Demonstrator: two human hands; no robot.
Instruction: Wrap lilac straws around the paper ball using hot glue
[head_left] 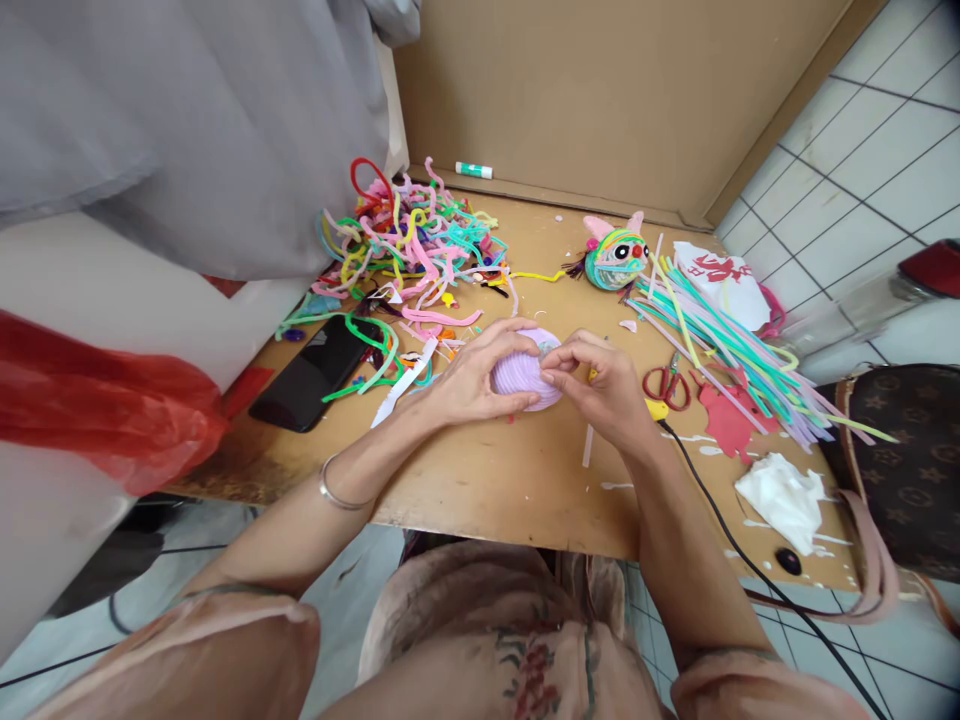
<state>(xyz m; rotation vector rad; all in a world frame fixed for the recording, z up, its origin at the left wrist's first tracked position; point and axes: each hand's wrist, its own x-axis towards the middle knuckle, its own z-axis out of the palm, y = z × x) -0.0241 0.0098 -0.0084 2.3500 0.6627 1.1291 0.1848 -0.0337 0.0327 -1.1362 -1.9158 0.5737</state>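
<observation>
A rounded form wound with lilac pipe cleaner (517,378) is held above the middle of the wooden table. My left hand (476,372) wraps round its left side, with the thumb below and the fingers over the top. At its right edge my right hand (596,380) is closed in a pinch; the fingertips touch the lilac winding, perhaps on its strand end, which is too small to make out. Behind my right hand lies a yellow-handled tool (657,409) with a black cord, partly hidden by the wrist.
A heap of coloured pipe cleaners (420,235) covers the back left, beside a black phone (311,375). A finished-looking pipe-cleaner animal (616,256) stands at the back. To the right lie straight pipe cleaners (739,340), red scissors (666,385), white tissue (781,500) and a brown bag (907,460).
</observation>
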